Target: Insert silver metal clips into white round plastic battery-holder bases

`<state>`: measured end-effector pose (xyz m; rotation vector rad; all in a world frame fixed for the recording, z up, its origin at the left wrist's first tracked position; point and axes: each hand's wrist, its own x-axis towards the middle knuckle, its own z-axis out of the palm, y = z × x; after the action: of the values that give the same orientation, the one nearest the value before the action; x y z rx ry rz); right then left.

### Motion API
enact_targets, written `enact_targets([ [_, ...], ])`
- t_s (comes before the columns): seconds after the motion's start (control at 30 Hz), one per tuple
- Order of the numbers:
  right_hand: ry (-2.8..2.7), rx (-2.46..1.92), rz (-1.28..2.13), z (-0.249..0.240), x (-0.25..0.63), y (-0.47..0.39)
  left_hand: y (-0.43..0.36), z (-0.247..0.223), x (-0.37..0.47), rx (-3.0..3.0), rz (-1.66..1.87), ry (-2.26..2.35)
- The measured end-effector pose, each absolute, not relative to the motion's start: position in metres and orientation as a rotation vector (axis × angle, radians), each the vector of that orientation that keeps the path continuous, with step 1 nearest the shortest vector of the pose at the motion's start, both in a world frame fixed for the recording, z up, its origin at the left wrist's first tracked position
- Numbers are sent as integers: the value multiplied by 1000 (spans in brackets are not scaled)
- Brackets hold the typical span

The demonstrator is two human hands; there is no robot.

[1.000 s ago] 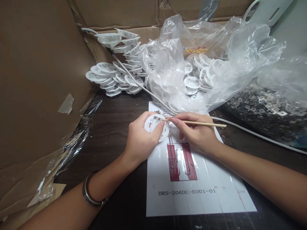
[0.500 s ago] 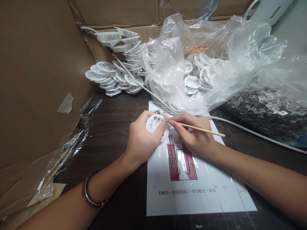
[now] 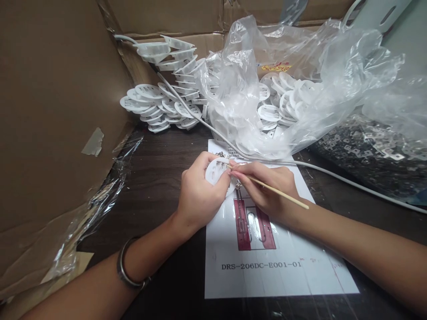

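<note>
My left hand [image 3: 203, 189] is closed on a round white plastic part [image 3: 214, 172], its thumb pressing on the face. Slots show in the part, though my fingers hide much of it. Pinched like a pen in my right hand [image 3: 267, 184] is a thin wooden stick [image 3: 283, 194]. The stick's tip meets the white part near its upper right edge. Under both hands lies a printed sheet [image 3: 253, 280] with a dark red drawing. Small metal pieces [image 3: 220, 155] lie at the sheet's top, just behind the white part.
Stacks of similar white round parts [image 3: 143, 100] stand at the back left. A crumpled clear plastic bag [image 3: 240, 106] covers more of them. At the right is a bag of small metal pieces [image 3: 373, 151]. A grey cable [image 3: 320, 168] crosses the dark table, and cardboard [image 3: 50, 111] walls the left.
The wooden stick has tilted more steeply, its free end dropping lower. The white part has turned slightly in my left hand. Both hands keep their hold.
</note>
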<state>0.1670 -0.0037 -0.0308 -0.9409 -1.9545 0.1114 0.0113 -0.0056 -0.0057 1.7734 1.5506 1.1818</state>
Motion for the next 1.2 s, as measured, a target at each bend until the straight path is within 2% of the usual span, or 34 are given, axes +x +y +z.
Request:
enact_targets([
  [0.57, -1987, -890, -242, -31, 163, -3, -5, -5, 13, 1668, 1182, 1557],
  [0.97, -1988, -954, -33, -32, 166, -4, -5, -3, 14, 1614, 1218, 1501],
  [1.2, -1900, -876, 20, -32, 165, -4, -3, -4, 11, 1461, 1100, 1420],
])
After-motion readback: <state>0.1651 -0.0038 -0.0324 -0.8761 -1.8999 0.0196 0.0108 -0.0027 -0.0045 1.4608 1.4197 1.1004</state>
